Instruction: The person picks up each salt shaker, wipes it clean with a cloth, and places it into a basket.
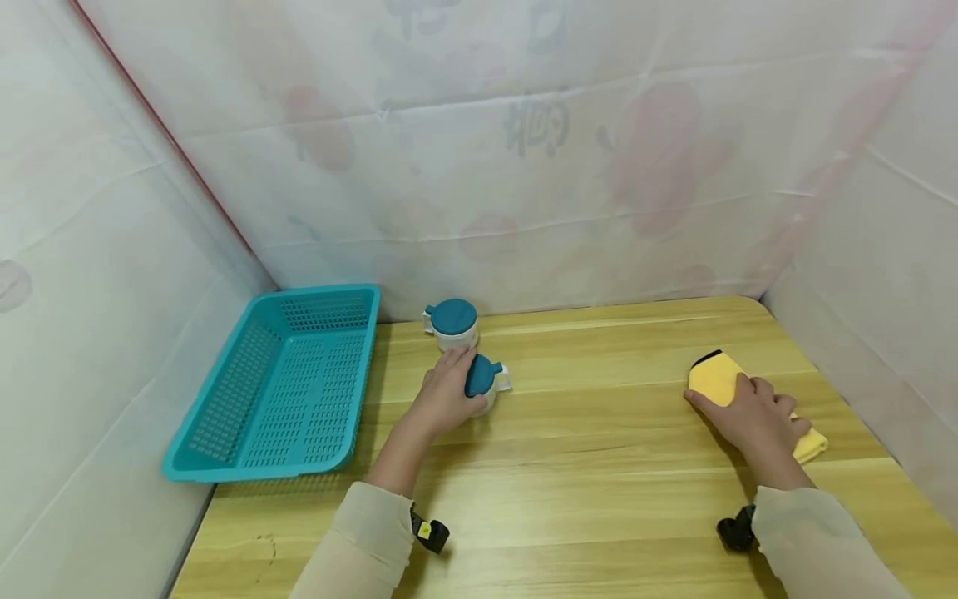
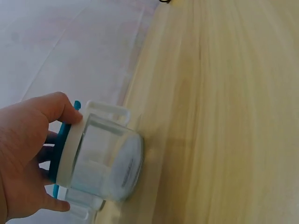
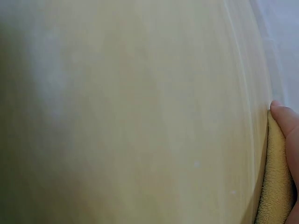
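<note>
Head view, left hand [image 1: 446, 391]: spread around the near jar [image 2: 99, 156] at frame centre, thumb and fingers gripping it by its lid [image 1: 480, 376].
Yellow cloth [image 1: 714, 377]: lay beneath the right hand [image 1: 759, 420], right of the frame, held between thumb and curled fingers.
Far jar [image 1: 454, 319]: stood just above the near jar in the frame.
Hard to see: the left fingers partly vanished behind the lid; the right wrist view cut off most of its hand and cloth at the lower right edge; whether the near jar touched the table [image 1: 591, 466] could not be told.
Materials: the near jar was clear-walled and round, with a pale collar and blue-green lid; the cloth was fuzzy, dark-edged; the basket [image 1: 299, 399], left, was perforated turquoise plastic; the table had wood grain.
</note>
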Action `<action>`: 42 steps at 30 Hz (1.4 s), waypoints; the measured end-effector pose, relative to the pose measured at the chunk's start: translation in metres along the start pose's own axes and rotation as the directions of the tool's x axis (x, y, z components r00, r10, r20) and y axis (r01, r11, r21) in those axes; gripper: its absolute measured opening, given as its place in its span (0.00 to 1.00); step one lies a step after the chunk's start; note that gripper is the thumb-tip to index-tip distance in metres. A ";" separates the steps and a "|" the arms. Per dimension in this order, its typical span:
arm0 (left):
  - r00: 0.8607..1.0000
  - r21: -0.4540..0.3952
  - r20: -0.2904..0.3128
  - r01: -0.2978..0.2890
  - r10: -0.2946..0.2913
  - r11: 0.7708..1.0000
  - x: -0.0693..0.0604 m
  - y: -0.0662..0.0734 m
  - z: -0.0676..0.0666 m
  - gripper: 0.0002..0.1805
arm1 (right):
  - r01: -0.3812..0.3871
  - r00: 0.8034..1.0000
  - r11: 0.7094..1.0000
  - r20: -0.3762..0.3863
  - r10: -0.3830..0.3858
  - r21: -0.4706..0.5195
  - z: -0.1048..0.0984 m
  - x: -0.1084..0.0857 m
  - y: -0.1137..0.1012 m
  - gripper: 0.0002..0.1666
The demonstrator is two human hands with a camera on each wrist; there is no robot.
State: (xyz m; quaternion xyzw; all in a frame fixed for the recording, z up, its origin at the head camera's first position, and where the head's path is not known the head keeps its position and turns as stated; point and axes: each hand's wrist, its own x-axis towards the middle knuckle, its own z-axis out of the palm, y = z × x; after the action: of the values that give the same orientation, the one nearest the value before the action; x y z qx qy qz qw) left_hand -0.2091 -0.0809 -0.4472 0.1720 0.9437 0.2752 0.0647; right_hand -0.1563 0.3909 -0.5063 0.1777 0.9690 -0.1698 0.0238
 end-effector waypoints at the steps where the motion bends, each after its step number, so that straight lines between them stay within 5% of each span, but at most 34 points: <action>1: 1.000 0.005 0.014 0.009 -0.009 1.000 0.000 -0.001 -0.001 0.43 | 0.002 1.000 1.000 0.000 -0.002 -0.001 0.001 0.000 -0.001 0.72; 9: 0.999 0.142 0.042 -0.007 0.001 0.990 0.000 -0.007 -0.012 0.41 | 0.016 1.000 1.000 0.004 -0.016 -0.011 -0.002 0.004 -0.003 0.72; 14: 0.992 0.183 -0.097 -0.061 0.080 0.981 -0.004 -0.016 -0.014 0.40 | 0.014 1.000 1.000 0.012 -0.014 -0.005 -0.002 0.002 -0.004 0.72; 16: 0.966 0.170 -0.224 -0.091 0.129 0.981 -0.008 -0.018 -0.011 0.34 | 0.012 1.000 1.000 0.016 -0.012 -0.004 -0.002 0.000 -0.003 0.72; 18: 0.915 0.138 -0.380 -0.092 0.139 0.986 -0.013 -0.019 -0.005 0.23 | 0.013 1.000 1.000 0.017 -0.013 -0.003 -0.002 0.000 -0.003 0.71; 20: 0.852 0.095 -0.514 -0.059 0.100 0.994 -0.020 -0.017 0.002 0.08 | 0.016 1.000 1.000 0.013 -0.016 -0.003 -0.003 0.000 -0.002 0.71; 22: 0.817 0.048 -0.577 0.026 0.006 0.999 -0.026 -0.013 0.010 0.10 | 0.018 1.000 1.000 0.010 -0.018 -0.004 -0.005 0.000 -0.001 0.71; 23: 0.814 0.030 -0.580 0.076 -0.045 0.997 -0.028 -0.011 0.014 0.16 | 0.018 1.000 1.000 0.010 -0.018 -0.004 -0.005 0.001 -0.001 0.71; 27: 0.849 0.040 -0.490 0.252 -0.201 0.967 -0.031 -0.004 0.026 0.31 | 0.012 1.000 1.000 0.010 -0.012 -0.001 -0.007 0.002 0.000 0.70; 30: 0.855 0.055 -0.460 0.296 -0.239 0.954 -0.031 -0.002 0.031 0.31 | 0.011 1.000 1.000 0.013 -0.011 0.000 -0.006 0.002 -0.001 0.70; 37: 0.827 0.039 -0.513 0.288 -0.228 0.957 -0.031 -0.007 0.032 0.17 | -0.001 1.000 1.000 0.030 0.001 -0.003 -0.004 0.001 0.001 0.71; 42: 0.799 -0.141 -0.505 0.296 -0.325 0.945 -0.032 -0.018 0.031 0.12 | -0.004 0.999 1.000 0.033 0.004 -0.002 -0.005 0.000 0.001 0.71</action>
State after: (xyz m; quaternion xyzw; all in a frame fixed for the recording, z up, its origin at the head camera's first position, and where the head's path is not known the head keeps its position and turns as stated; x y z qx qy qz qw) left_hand -0.1780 -0.0914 -0.4823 -0.0677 0.9329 0.3227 -0.1448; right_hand -0.1563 0.3931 -0.5018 0.1767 0.9684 -0.1716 0.0403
